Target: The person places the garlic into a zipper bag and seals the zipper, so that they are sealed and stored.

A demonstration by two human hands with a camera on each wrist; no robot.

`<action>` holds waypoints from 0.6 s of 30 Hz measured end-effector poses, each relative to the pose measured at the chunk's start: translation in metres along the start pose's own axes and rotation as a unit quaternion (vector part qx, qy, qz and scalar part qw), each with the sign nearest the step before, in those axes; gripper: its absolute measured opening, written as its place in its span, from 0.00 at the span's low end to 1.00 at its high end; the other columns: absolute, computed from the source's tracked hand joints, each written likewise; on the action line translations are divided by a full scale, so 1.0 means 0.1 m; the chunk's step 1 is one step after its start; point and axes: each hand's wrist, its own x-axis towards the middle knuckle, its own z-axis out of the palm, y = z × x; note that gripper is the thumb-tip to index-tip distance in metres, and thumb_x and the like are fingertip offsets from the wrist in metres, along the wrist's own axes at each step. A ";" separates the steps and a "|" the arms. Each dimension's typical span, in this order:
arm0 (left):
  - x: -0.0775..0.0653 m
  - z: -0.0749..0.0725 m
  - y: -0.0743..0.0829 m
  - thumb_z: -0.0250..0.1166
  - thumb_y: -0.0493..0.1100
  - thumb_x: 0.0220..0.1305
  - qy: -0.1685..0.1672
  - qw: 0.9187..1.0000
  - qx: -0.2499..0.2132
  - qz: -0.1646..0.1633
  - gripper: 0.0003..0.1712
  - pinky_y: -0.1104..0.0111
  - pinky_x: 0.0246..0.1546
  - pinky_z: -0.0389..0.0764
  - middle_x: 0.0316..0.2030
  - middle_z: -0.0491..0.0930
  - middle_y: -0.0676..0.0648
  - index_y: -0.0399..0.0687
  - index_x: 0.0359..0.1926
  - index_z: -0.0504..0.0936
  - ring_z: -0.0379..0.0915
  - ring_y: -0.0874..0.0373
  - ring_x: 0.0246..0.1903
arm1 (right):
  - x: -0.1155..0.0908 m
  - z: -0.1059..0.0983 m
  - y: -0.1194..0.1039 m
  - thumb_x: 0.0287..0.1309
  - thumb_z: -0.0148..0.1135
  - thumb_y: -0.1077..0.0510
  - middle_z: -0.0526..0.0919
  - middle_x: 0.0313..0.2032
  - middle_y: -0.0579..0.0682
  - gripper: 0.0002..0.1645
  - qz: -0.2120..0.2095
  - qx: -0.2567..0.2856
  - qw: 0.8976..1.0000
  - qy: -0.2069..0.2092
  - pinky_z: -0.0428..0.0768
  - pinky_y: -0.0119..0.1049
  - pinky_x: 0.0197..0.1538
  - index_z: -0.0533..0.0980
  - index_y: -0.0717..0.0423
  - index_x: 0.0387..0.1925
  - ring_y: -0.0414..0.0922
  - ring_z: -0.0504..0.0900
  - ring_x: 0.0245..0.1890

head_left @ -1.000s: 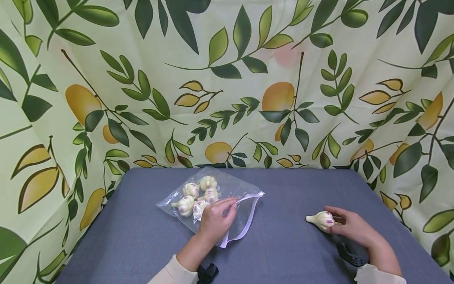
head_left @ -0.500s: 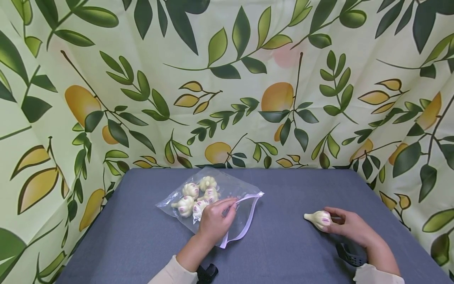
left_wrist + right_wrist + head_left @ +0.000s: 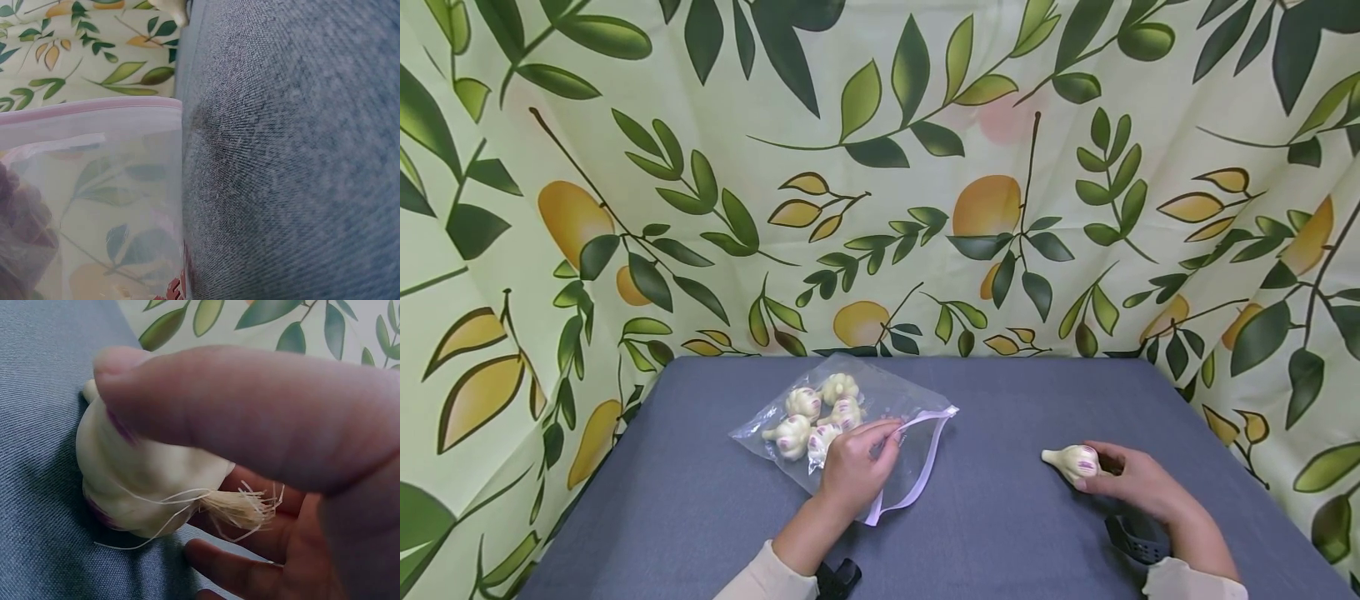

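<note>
A clear zip bag [image 3: 891, 471] with a pale purple zip edge lies on the table, its mouth toward the right. My left hand [image 3: 856, 468] pinches that edge between thumb and fingers. Several garlic bulbs [image 3: 792, 436] sit inside, white with purple marks. Off to the right, my right hand [image 3: 1138, 479] holds another garlic bulb [image 3: 1072, 461] by its root end, stem pointing left. In the right wrist view the thumb lies over this bulb [image 3: 147, 472], and its stringy roots [image 3: 237, 509] stick out toward the palm. The left wrist view shows the bag's side [image 3: 125, 187], but not the fingers.
A blue-grey cloth covers the table [image 3: 1000, 533]. Leaf-and-fruit printed fabric [image 3: 880, 208] hangs behind it and along both sides. Black straps [image 3: 1137, 540] circle the wrists, below light sleeves [image 3: 767, 575].
My right hand has shifted slightly left with the garlic bulb, and its thumb has moved farther along the bulb. The left hand and the bag have stayed in place.
</note>
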 end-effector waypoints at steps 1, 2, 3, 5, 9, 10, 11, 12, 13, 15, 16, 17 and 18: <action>0.00 0.00 0.00 0.68 0.36 0.58 0.000 1.000 0.000 0.000 0.08 0.70 0.45 0.84 0.39 0.89 0.50 0.45 0.39 0.89 0.86 0.60 0.42 | 0.00 0.00 0.00 0.55 0.69 0.42 0.79 0.56 0.64 0.46 0.001 0.001 1.000 -0.001 0.77 0.41 0.46 0.67 0.67 0.66 0.52 0.77 0.52; 0.00 0.00 0.00 0.68 0.36 0.58 0.001 1.000 0.000 -0.001 0.08 0.70 0.45 0.84 0.39 0.89 0.50 0.45 0.39 0.89 0.86 0.60 0.42 | 0.00 0.00 0.00 0.55 0.69 0.42 0.79 0.56 0.64 0.46 0.003 0.003 1.000 -0.002 0.77 0.41 0.46 0.67 0.67 0.66 0.51 0.77 0.51; 0.00 0.00 0.00 0.68 0.36 0.58 0.001 1.000 0.000 -0.001 0.08 0.70 0.45 0.84 0.39 0.89 0.50 0.45 0.39 0.89 0.86 0.60 0.42 | 0.00 0.01 0.00 0.55 0.69 0.42 0.79 0.56 0.63 0.46 0.003 0.003 1.000 -0.002 0.77 0.40 0.46 0.67 0.67 0.65 0.51 0.77 0.51; 0.00 0.00 0.00 0.68 0.36 0.58 0.001 1.000 0.000 0.000 0.08 0.70 0.45 0.84 0.39 0.89 0.50 0.45 0.39 0.89 0.86 0.60 0.42 | 0.01 0.01 0.00 0.55 0.69 0.43 0.79 0.55 0.63 0.45 -0.002 0.000 1.000 0.002 0.77 0.39 0.45 0.68 0.67 0.65 0.50 0.77 0.50; 0.01 0.01 -0.01 0.68 0.36 0.58 0.002 1.000 -0.001 0.003 0.08 0.69 0.45 0.84 0.39 0.89 0.50 0.44 0.39 0.89 0.86 0.59 0.43 | 0.01 0.01 0.00 0.54 0.70 0.44 0.81 0.52 0.60 0.42 -0.016 -0.005 1.000 0.016 0.77 0.37 0.44 0.70 0.66 0.63 0.47 0.77 0.48; 0.01 0.01 -0.01 0.68 0.36 0.58 0.002 1.000 0.000 0.003 0.08 0.69 0.45 0.84 0.39 0.89 0.50 0.45 0.39 0.89 0.86 0.59 0.43 | 0.01 0.02 0.01 0.54 0.70 0.44 0.81 0.52 0.60 0.42 -0.017 -0.006 1.000 0.019 0.76 0.37 0.44 0.70 0.66 0.63 0.47 0.77 0.47; 0.01 0.01 -0.01 0.68 0.36 0.58 0.002 1.000 0.000 0.003 0.08 0.70 0.45 0.84 0.39 0.89 0.50 0.45 0.39 0.89 0.86 0.60 0.43 | 0.01 0.02 0.01 0.54 0.70 0.44 0.82 0.51 0.59 0.42 -0.019 -0.004 1.000 0.020 0.76 0.36 0.43 0.70 0.66 0.62 0.47 0.77 0.47; 0.01 0.00 -0.01 0.68 0.36 0.58 0.002 1.000 0.000 0.003 0.08 0.70 0.45 0.84 0.39 0.89 0.51 0.45 0.39 0.89 0.86 0.60 0.42 | 0.02 0.03 0.01 0.54 0.70 0.44 0.82 0.51 0.59 0.42 -0.016 -0.003 1.000 0.022 0.76 0.35 0.43 0.71 0.66 0.62 0.46 0.77 0.47; 0.01 0.00 -0.01 0.68 0.36 0.58 0.002 1.000 0.000 0.002 0.08 0.70 0.45 0.84 0.39 0.89 0.51 0.45 0.39 0.89 0.86 0.60 0.42 | 0.02 0.03 0.00 0.54 0.70 0.43 0.82 0.51 0.58 0.42 -0.013 -0.001 1.000 0.023 0.76 0.34 0.42 0.71 0.65 0.62 0.45 0.76 0.46; 0.01 0.00 -0.01 0.68 0.36 0.58 0.001 1.000 -0.001 0.001 0.09 0.70 0.45 0.84 0.39 0.89 0.51 0.45 0.39 0.89 0.86 0.60 0.42 | 0.01 0.04 0.00 0.54 0.70 0.44 0.82 0.50 0.57 0.41 -0.011 0.005 1.000 0.027 0.76 0.32 0.41 0.71 0.64 0.62 0.44 0.76 0.45; 0.00 0.00 -0.01 0.68 0.36 0.58 0.000 1.000 -0.001 0.001 0.09 0.70 0.45 0.84 0.39 0.89 0.51 0.45 0.39 0.89 0.86 0.60 0.42 | 0.01 0.05 0.00 0.54 0.70 0.44 0.83 0.49 0.56 0.40 -0.011 0.006 0.999 0.030 0.75 0.31 0.41 0.72 0.64 0.62 0.43 0.76 0.44; 0.00 0.00 -0.01 0.68 0.36 0.58 0.000 1.000 -0.002 0.000 0.09 0.70 0.45 0.84 0.39 0.89 0.51 0.45 0.39 0.89 0.86 0.60 0.42 | 0.01 0.05 0.00 0.54 0.70 0.44 0.83 0.49 0.56 0.40 -0.011 0.008 0.999 0.033 0.75 0.31 0.40 0.72 0.63 0.62 0.43 0.76 0.43; 0.00 0.00 0.00 0.68 0.36 0.58 -0.001 1.000 -0.002 -0.001 0.09 0.70 0.45 0.84 0.39 0.89 0.51 0.45 0.40 0.89 0.86 0.60 0.42 | 0.01 0.05 0.00 0.54 0.70 0.44 0.83 0.49 0.56 0.40 -0.011 0.008 0.999 0.037 0.75 0.30 0.40 0.72 0.63 0.62 0.42 0.76 0.43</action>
